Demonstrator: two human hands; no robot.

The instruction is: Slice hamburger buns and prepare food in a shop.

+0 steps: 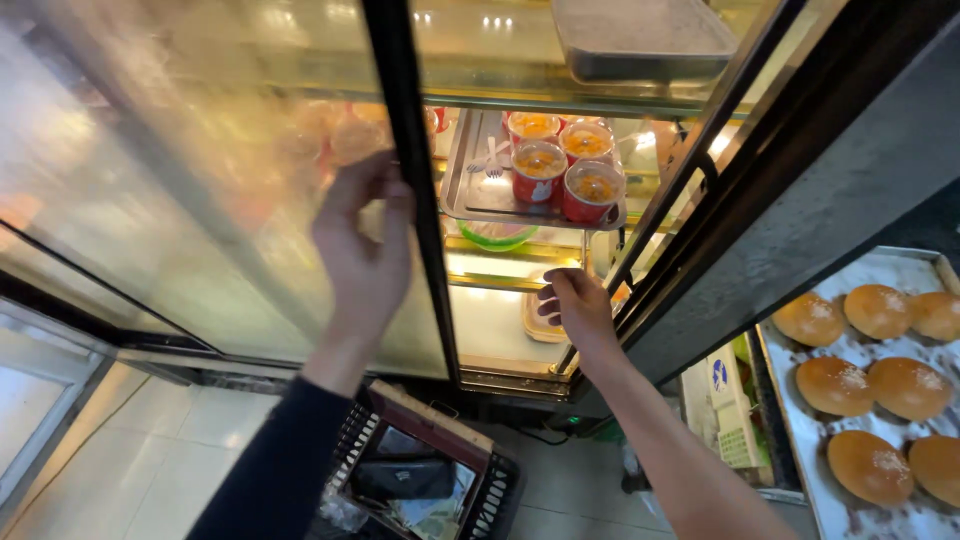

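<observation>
A tall glass-fronted display case with a black-framed sliding door (410, 190) is filling most of the view, its glass fogged and glaring. At the right, a metal baking tray lined with white paper (905, 275) is carrying round golden-brown buns (835, 385). On a shelf inside the case, a shiny steel tray (470, 195) is holding red paper cups with orange filling (565, 165). The left hand (362, 250) is pressing against the door, fingers curled around its black frame. The right hand (577, 310) is reaching onto the lower shelf, fingers bent at a tan tray (537, 328); whether it is gripping cannot be told.
</observation>
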